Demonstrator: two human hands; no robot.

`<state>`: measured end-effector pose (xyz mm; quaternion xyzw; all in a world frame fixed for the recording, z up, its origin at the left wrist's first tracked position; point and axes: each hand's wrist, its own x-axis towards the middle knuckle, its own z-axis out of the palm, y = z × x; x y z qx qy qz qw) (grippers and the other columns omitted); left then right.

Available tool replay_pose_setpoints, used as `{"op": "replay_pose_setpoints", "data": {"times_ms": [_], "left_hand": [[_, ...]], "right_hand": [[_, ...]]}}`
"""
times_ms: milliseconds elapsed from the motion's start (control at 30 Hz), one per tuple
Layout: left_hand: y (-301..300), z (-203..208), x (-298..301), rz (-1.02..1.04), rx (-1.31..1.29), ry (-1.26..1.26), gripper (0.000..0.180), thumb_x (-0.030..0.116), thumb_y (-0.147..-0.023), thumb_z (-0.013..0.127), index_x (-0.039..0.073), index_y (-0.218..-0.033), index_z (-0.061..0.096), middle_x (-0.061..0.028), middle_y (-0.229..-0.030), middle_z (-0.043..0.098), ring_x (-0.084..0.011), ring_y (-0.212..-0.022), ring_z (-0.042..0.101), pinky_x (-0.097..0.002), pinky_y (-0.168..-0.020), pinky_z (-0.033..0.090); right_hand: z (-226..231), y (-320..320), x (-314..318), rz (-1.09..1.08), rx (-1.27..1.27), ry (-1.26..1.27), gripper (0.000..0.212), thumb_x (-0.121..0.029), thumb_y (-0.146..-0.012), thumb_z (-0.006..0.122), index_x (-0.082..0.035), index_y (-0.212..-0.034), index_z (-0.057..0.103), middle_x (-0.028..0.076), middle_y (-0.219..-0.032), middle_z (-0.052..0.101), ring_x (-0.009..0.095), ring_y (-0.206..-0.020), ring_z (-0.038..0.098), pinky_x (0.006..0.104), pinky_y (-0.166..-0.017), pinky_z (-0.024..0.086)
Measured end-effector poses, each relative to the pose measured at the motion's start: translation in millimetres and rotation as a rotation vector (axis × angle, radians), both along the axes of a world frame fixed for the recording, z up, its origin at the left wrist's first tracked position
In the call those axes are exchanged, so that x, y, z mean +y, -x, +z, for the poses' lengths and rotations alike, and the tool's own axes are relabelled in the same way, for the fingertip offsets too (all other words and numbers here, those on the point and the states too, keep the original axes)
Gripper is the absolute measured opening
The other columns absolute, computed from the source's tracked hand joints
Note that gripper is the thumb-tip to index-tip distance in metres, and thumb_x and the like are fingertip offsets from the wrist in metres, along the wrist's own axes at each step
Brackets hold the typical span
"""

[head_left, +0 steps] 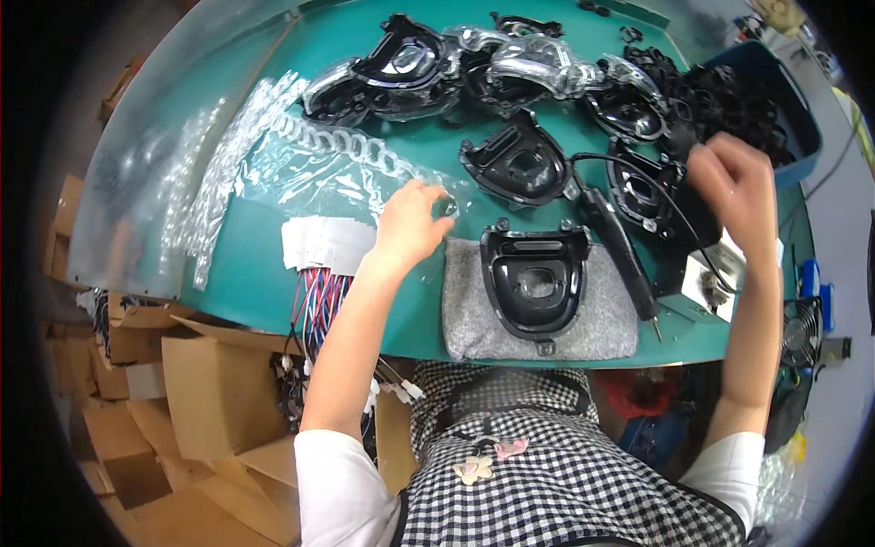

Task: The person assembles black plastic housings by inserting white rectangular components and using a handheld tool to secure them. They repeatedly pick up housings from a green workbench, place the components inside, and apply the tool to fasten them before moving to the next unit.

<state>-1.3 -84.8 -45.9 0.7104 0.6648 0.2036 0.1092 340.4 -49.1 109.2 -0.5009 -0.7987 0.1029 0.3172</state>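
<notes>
My left hand [412,223] is over a clear plastic bag [310,173], thumb and fingers closed around a small clear plastic ring [445,208]. A row of similar clear rings [337,141] lies on the bag. At the right, my right hand [736,187] is raised and blurred, its fingers curled; a dark shape touches the fingertips, its kind unclear. Before me, a glossy black lamp housing [533,283] with a clear round centre rests on a grey cloth pad [606,333]. Another black housing [519,159] sits just behind it.
An electric screwdriver [620,251] with a black cord lies right of the pad. Behind are several bagged housings [406,64]. A blue bin [802,118] of black parts stands far right, near a metal box [711,283]. White cards with wires [324,244] overhang the left table edge, above cardboard boxes [214,387].
</notes>
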Motion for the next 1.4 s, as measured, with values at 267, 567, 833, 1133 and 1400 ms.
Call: {"op": "replay_pose_setpoints", "data": {"times_ms": [267, 567, 833, 1133, 1400], "left_hand": [[16.0, -6.0, 25.0, 0.001, -0.206, 0.118, 0.045, 0.021, -0.060, 0.082, -0.002, -0.091, 0.057, -0.0111, -0.083, 0.061, -0.0208, -0.069, 0.059, -0.0313, -0.063, 0.047], [-66.5, 72.9, -57.7, -0.227, -0.634, 0.186, 0.016, -0.004, -0.081, 0.056, -0.001, -0.095, 0.063, -0.0108, -0.088, 0.063, -0.0178, -0.077, 0.062, -0.0290, -0.065, 0.050], [-112.1, 23.9, -46.4, -0.318, -0.001, -0.171, 0.011, 0.007, -0.070, 0.071, 0.006, -0.076, 0.062, -0.0101, -0.117, 0.056, -0.0289, -0.120, 0.045, -0.0477, -0.103, 0.026], [-119.0, 13.1, -49.9, -0.228, 0.042, -0.048, 0.026, 0.006, -0.068, 0.073, 0.009, -0.082, 0.052, -0.0069, -0.124, 0.053, -0.0289, -0.128, 0.039, -0.0581, -0.108, 0.012], [-109.0, 21.8, -87.1, -0.091, -0.167, -0.115, 0.040, 0.010, -0.067, 0.073, 0.013, -0.105, 0.060, -0.0100, -0.143, 0.038, -0.0314, -0.138, 0.023, -0.0557, -0.110, 0.001]], "right_hand": [[-119.8, 23.6, -129.8, -0.161, 0.019, 0.170, 0.028, -0.024, -0.072, 0.075, -0.001, -0.068, 0.059, 0.012, -0.071, 0.058, 0.029, -0.060, 0.057, 0.0370, -0.053, 0.043], [-149.1, 28.9, -141.1, -0.262, -0.085, 0.246, 0.048, -0.017, -0.074, 0.070, -0.004, -0.116, 0.052, 0.013, -0.104, 0.056, 0.034, -0.089, 0.060, 0.0423, -0.069, 0.049], [-177.2, 32.8, -146.1, -0.312, 0.076, 0.092, 0.046, -0.015, -0.066, 0.075, -0.009, -0.109, 0.060, 0.009, -0.102, 0.054, 0.028, -0.089, 0.058, 0.0372, -0.066, 0.049], [-168.0, 17.0, -144.5, -0.217, 0.304, 0.201, 0.043, -0.012, -0.066, 0.074, -0.005, -0.108, 0.062, 0.011, -0.099, 0.054, 0.024, -0.083, 0.058, 0.0320, -0.067, 0.049], [-106.3, 38.9, -110.8, 0.195, 0.285, 0.260, 0.044, -0.010, -0.066, 0.072, -0.005, -0.109, 0.062, 0.011, -0.100, 0.059, 0.023, -0.070, 0.061, 0.0308, -0.059, 0.051]]}}
